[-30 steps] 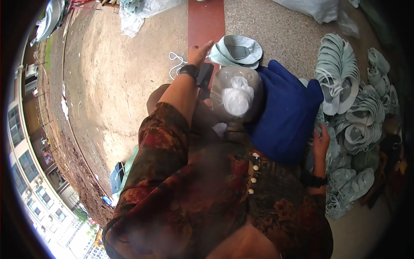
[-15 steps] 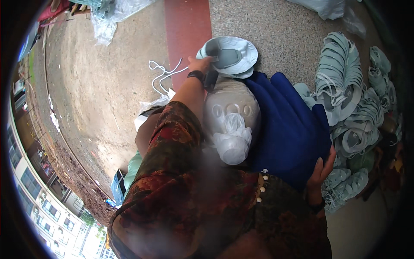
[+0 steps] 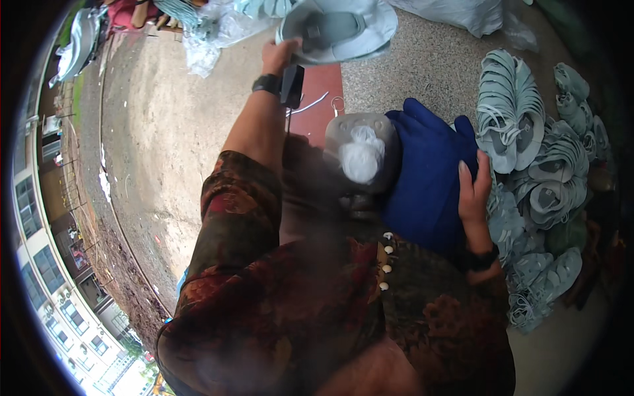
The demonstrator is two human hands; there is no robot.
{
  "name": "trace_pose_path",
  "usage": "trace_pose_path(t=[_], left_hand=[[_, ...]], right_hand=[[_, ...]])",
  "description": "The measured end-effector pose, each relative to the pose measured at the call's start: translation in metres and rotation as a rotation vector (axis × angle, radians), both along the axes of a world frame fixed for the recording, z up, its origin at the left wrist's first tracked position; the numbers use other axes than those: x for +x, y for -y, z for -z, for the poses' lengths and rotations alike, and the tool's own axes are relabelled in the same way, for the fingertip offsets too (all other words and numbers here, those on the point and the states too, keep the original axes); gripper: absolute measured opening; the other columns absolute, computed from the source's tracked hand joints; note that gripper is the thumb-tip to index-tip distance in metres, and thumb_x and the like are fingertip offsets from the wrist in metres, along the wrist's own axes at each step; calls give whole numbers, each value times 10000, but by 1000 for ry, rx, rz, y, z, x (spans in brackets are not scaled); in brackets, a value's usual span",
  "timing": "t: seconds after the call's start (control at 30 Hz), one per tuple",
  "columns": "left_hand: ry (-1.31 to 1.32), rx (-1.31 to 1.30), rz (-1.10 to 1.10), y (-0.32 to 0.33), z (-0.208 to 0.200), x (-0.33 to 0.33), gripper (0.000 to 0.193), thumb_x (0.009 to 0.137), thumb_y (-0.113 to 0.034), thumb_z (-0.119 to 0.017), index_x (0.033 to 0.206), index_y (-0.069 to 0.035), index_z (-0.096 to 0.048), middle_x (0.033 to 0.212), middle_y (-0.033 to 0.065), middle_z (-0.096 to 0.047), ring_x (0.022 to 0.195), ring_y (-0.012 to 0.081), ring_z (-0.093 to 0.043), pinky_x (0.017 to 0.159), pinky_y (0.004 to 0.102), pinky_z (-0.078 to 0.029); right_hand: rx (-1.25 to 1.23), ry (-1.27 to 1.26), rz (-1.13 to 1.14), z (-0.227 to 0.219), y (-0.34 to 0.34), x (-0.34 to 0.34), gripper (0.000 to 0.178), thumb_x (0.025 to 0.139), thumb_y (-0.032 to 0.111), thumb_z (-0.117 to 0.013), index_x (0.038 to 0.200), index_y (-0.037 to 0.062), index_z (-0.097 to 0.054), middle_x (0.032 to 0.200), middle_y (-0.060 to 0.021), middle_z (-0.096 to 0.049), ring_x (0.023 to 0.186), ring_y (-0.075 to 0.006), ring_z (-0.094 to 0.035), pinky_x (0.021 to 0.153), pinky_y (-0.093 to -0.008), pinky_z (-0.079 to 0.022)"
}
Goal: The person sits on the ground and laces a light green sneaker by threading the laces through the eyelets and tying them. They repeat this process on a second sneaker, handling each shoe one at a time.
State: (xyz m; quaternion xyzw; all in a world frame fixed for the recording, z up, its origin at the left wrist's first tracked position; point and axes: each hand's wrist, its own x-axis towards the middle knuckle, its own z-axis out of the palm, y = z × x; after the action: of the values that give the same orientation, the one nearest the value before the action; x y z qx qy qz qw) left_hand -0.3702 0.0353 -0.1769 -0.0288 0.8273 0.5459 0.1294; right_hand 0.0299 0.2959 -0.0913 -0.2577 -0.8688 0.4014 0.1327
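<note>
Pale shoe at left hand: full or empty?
Empty as far as visible: the pale shoe opens toward the camera, showing only a grey insole.

The view looks steeply down from the head, through the left of two side-by-side fisheye lenses; it faces the ground (image 3: 178,132) ahead, and sits near enough that the patterned clothing (image 3: 231,317) fills the lower middle; the left hand (image 3: 281,58) falls toward the upper edge, the right hand (image 3: 474,198) right of centre; a building front (image 3: 66,300) bends along the left rim; low in the middle, haze perhaps softens detail.
</note>
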Motion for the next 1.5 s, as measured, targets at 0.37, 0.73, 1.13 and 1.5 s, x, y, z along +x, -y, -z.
trace_pose_path(t=[0.37, 0.73, 1.13, 1.5], left_hand=[[-1260, -397, 657, 22, -174, 293, 491, 722, -65, -579, 1197, -180, -532, 1278, 215, -429, 1112, 396, -457, 873, 499, -409], [-1195, -256, 1146, 46, -127, 334, 291, 757, -119, -527, 1044, -119, -574, 1163, 103, -492, 855, 253, -532, 757, 371, -447], [-886, -344, 1495, 21, -98, 333, 140, 748, -113, -578, 872, -104, -643, 992, 55, -583, 891, 252, -565, 711, 355, -480], [-798, -505, 682, 39, -105, 313, 404, 679, -177, -692, 1013, -55, -499, 864, 125, -542, 770, 314, -567, 664, 403, -485]], right_hand=[[-560, -278, -166, -42, 88, 29, 322, 889, 167, -561, 1141, -10, -465, 989, -90, -578, 892, -146, -551, 802, -300, -452], [-360, 88, -219, -5, 113, -4, 503, 844, 382, -611, 1028, -72, -492, 893, -184, -580, 837, -236, -561, 736, -349, -445], [87, 175, -428, -8, 120, -31, 493, 786, 278, -639, 1054, -93, -456, 925, -300, -581, 895, -458, -553, 780, -471, -455], [269, 319, -463, -28, 118, -38, 232, 709, 82, -571, 874, -75, -527, 867, -286, -599, 864, -418, -588, 777, -446, -471]])
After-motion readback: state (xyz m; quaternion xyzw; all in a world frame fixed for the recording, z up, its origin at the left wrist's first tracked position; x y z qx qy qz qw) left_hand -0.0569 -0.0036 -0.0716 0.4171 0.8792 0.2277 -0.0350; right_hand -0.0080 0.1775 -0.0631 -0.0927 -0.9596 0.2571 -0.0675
